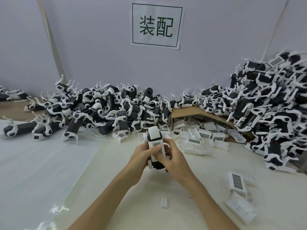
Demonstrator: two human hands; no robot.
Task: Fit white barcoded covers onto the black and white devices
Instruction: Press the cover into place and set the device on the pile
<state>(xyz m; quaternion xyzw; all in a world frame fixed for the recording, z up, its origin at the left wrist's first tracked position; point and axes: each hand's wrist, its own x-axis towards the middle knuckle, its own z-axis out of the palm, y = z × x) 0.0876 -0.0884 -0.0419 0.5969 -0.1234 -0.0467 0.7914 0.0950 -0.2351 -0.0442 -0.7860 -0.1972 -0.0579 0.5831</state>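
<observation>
Both hands meet at the middle of the bench (pixel 116 171), holding one black and white device (pixel 153 132) up on end just above the surface. The left hand (pixel 141 157) wraps round it from 9 o'clock, with its thumb across the white barcoded cover (pixel 156 144) on the device's face. The right hand (pixel 173 161) grasps it from 3 o'clock, fingers curled over the cover's right edge. I cannot tell whether the cover is fully home.

From the hands, a cardboard box (pixel 187 112) lies tipped at 1 o'clock, spilling loose covers (pixel 203 136) onto the bench. A heap of devices (pixel 103 105) spreads from 10 to 12 o'clock, and a taller heap (pixel 269 103) rises at 2 o'clock. Two more covers (pixel 236 180) lie at 4 o'clock, one barcode up. A small white piece (pixel 164 202) lies at 6 o'clock between the forearms. A plastic sheet (pixel 41 163) covers the bench at 8 o'clock. A paper sign (pixel 157 24) hangs at 12 o'clock.
</observation>
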